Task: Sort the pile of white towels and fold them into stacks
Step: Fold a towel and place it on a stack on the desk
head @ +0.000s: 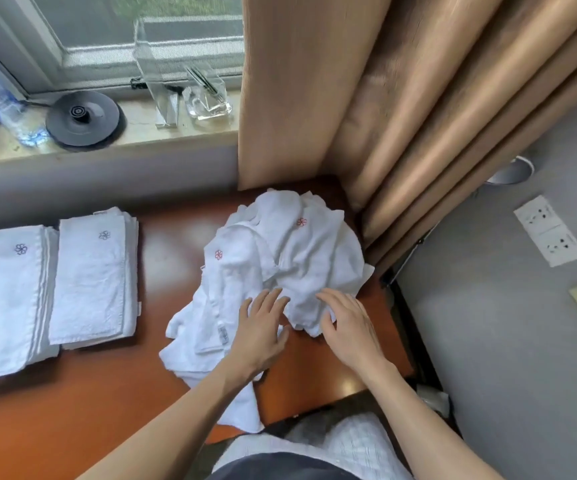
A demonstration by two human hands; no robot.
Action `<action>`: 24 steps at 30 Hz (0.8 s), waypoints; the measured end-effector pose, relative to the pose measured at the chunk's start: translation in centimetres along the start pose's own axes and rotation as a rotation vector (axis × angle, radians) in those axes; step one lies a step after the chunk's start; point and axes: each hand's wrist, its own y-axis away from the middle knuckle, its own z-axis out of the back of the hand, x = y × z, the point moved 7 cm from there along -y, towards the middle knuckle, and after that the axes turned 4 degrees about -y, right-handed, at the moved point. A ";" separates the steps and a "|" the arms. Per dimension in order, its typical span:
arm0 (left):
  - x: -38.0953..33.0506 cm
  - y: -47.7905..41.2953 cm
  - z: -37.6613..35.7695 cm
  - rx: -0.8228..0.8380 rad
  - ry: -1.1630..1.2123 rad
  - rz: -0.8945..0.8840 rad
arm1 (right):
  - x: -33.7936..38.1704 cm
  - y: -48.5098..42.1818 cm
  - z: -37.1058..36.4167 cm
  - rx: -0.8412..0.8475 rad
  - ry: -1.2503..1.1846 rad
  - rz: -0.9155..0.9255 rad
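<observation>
The pile [290, 258] is lying on the counter [176, 237]. Your left hand [262, 329] is pressing its near edge, fingers spread straight. Your right hand [351, 329] is arching over it alongside; whether those fingers are gripping, I cannot tell. Folded stacks [89, 282] are sitting well left of the pile.

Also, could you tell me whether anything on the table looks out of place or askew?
Only the unfolded towel pile stands out: one trailing end reaches the near edge of the table and may slip off. The folded towel stacks lie neat and square at the left.
</observation>
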 end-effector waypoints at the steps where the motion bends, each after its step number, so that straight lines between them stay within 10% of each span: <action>1: -0.1 -0.8 0.2 -0.022 0.025 0.015 | -0.1 -1.0 0.7 0.003 0.005 0.015; 24: -8.0 -14.1 -0.7 -0.189 0.165 0.504 | -5.7 -27.7 7.1 0.402 -0.062 0.286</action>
